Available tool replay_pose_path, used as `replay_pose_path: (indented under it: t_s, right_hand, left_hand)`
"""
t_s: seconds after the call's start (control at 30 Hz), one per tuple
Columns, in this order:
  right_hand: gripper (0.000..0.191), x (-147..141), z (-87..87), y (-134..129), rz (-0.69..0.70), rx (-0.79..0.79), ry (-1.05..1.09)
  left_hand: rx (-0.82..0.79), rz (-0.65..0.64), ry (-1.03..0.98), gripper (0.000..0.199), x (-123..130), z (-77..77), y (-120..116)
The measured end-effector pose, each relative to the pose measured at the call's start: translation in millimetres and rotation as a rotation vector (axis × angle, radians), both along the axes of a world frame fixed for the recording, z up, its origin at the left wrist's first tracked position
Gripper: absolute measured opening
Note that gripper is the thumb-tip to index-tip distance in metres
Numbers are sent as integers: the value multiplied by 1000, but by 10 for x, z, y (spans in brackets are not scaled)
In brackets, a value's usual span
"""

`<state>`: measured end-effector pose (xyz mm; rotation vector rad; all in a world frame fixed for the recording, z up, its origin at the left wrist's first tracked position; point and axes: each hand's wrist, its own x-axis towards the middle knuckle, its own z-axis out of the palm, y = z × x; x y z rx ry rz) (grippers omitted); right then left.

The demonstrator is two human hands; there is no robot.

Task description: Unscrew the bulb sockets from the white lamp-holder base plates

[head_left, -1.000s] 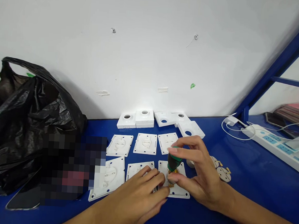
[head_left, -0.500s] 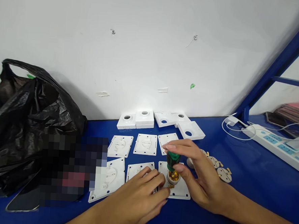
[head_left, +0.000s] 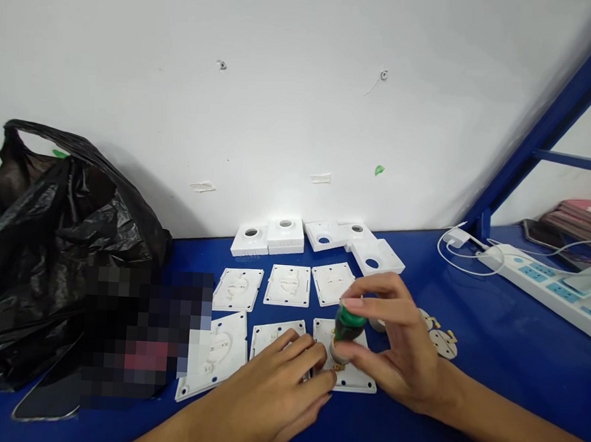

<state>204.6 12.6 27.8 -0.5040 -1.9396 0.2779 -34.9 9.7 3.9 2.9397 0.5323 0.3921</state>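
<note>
Between thumb and fingers, my right hand (head_left: pixel 398 350) is closed on a short screwdriver with a green handle (head_left: pixel 351 322). It stands nearly upright over a round lamp socket (head_left: pixel 339 354), whose inside is mostly hidden by the handle and thumb. A brass tab (head_left: pixel 339 367) shows at the socket's near side. Under it lies a square white plate (head_left: pixel 360 380) with holes along its edges. Curled against the left side of the socket, my left hand (head_left: pixel 285 387) holds it on the plate, its fingertips by the brass tab. Another white plate (head_left: pixel 263 332) lies partly under my left hand.
More white plates (head_left: pixel 289 285) lie in rows on the blue table (head_left: pixel 485 393). White box covers with round holes (head_left: pixel 284 237) stand against the wall. Round discs with brass tabs (head_left: pixel 443 343) sit right. A black plastic bag (head_left: pixel 74 234) stands left, a power strip (head_left: pixel 547 283) right.
My right hand has turned and shifted slightly right with the screwdriver, its fingers more bent. The handle now hides the brass inside the socket. My left hand stays in place.
</note>
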Motion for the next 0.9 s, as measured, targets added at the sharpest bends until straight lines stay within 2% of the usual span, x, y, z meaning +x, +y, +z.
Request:
replay_pose_path:
  t_s: [0.07,0.17,0.3,0.5,0.63,0.77,0.9]
  right_hand:
    - [55,1,13,5,-26,-20,-17]
    - [52,1,31,4,26,-80,-70]
    - [54,-11,44,-7,2,6,-51]
    - [58,-32,45,-24,57,-12,-82]
    - [50,-14,46,-23,-3,21,-56]
    - [52,8,51,-23,-94,22,-51]
    - [56,8,28,-12,18,-43,-39]
  left_hand:
    - [-6,-3,3,7,4,0,0]
    - [-18,-10,5,7,7,8,1]
    - [-18,2,-11,11,2,15,-4]
    - [-21,-8,13,16,-15,-24,1]
    - [-11,-11,-12,13,-15,-20,2]
    - [-12,1,-8,9,9,25,-1]
    - [-17,-2,1,9,21,35,-1]
